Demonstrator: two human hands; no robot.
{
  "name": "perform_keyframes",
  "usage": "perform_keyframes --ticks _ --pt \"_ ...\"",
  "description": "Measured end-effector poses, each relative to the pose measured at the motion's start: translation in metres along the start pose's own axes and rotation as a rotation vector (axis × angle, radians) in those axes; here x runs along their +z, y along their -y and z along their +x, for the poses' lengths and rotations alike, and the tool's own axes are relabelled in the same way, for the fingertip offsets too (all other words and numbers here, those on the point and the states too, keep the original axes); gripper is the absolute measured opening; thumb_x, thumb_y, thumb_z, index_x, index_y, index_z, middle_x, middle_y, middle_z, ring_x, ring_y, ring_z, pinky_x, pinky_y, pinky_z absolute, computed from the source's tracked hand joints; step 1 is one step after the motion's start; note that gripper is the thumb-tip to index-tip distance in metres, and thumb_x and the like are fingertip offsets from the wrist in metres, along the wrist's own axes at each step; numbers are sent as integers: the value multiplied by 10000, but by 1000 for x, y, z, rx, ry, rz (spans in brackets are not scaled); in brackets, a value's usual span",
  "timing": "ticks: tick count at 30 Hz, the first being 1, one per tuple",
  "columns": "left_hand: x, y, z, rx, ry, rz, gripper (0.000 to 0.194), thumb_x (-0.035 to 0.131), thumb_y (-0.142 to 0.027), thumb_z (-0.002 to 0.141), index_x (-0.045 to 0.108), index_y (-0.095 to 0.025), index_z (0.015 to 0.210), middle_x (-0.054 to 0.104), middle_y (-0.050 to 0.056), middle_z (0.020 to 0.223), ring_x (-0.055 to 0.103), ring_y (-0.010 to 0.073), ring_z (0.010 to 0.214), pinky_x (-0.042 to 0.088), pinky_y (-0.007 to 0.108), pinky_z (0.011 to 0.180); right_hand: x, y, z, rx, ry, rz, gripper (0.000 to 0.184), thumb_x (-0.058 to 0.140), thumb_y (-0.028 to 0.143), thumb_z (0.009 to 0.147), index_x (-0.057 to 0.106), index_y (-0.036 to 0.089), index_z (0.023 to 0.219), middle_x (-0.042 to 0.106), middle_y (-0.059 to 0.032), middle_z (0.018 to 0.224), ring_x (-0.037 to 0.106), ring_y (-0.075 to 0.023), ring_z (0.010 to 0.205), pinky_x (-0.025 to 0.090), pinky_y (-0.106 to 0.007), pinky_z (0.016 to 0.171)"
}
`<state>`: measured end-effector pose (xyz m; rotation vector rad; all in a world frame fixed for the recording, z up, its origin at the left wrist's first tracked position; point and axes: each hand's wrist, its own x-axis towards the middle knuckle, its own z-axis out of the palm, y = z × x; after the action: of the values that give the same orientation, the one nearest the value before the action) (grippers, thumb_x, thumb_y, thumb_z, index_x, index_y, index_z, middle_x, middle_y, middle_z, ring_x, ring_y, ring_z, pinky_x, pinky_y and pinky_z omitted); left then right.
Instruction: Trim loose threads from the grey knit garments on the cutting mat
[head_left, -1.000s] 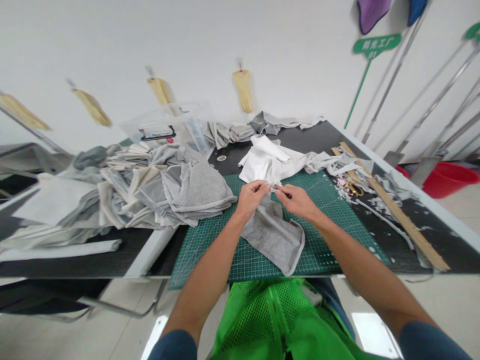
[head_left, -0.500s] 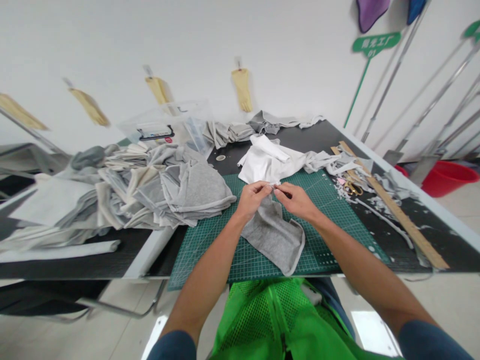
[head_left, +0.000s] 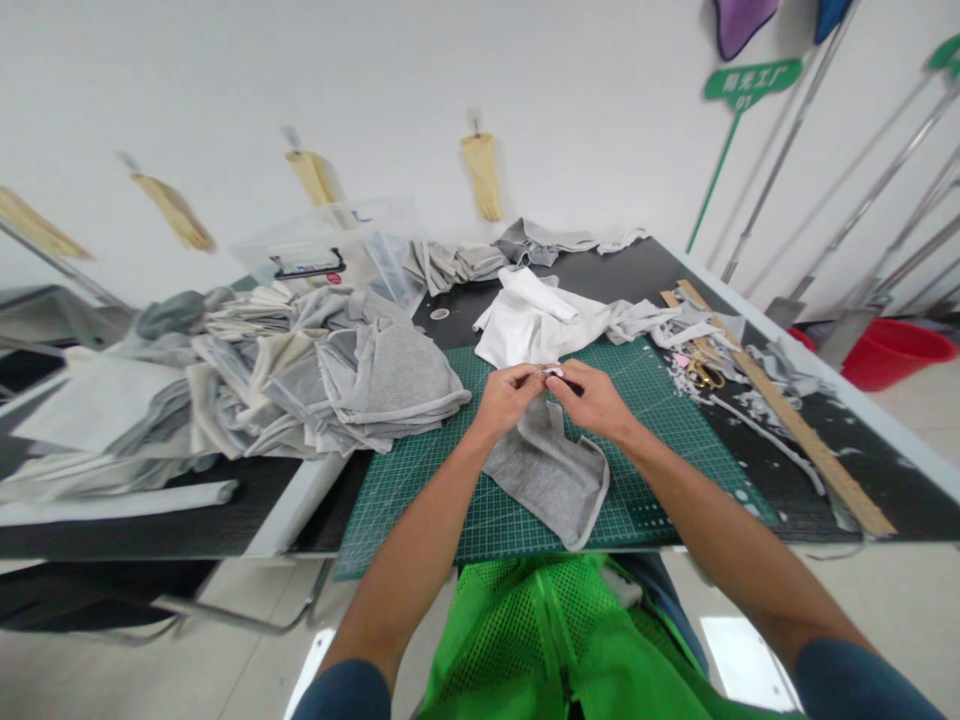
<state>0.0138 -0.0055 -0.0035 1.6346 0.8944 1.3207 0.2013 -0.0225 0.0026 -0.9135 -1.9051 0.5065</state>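
Observation:
A grey fabric piece [head_left: 551, 475] lies on the green cutting mat [head_left: 420, 490], its far edge lifted between my two hands. My left hand [head_left: 508, 397] pinches that upper edge with closed fingers. My right hand [head_left: 592, 398] is closed too, its fingertips meeting the left hand's at the edge, gripping a thin dark tool [head_left: 571, 387] that I cannot make out. A white fabric piece [head_left: 536, 325] lies just beyond my hands.
A big heap of grey and cream fabric pieces [head_left: 300, 375] fills the left. A clear plastic box [head_left: 330, 255] stands behind it. Scissors [head_left: 703, 374], a wooden ruler [head_left: 787, 425] and fabric scraps lie right. A red bucket [head_left: 889, 355] sits on the floor.
My right hand has moved slightly left, closing the gap to my left hand at the fabric edge. The fabric stays in place.

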Motion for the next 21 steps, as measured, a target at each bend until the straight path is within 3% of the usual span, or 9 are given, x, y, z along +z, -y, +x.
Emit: perform_keyframes --ticks 4,11,21 --pt "3 -4 -2 9 -4 -1 286 788 -464 887 839 -186 847 813 77 908 722 225 890 554 336 879 0 1 -1 -15 -19 7 304 579 393 1068 807 216 1165 757 -77 989 666 -230 915 506 -351 854" --pt "5 -7 -4 16 -1 8 280 776 -457 902 838 -187 857 790 66 861 700 217 861 543 324 847 -1 0 -1 -3 -30 17 275 589 390 1062 804 220 1046 718 -59 887 631 -223 846 490 -344 789" --pt "4 0 -3 0 -23 9 305 776 -488 901 836 -189 885 798 53 908 665 194 820 507 300 786 0 -1 -1 10 -31 44 253 621 391 1035 804 217 1021 722 -55 895 601 -207 802 486 -343 784"
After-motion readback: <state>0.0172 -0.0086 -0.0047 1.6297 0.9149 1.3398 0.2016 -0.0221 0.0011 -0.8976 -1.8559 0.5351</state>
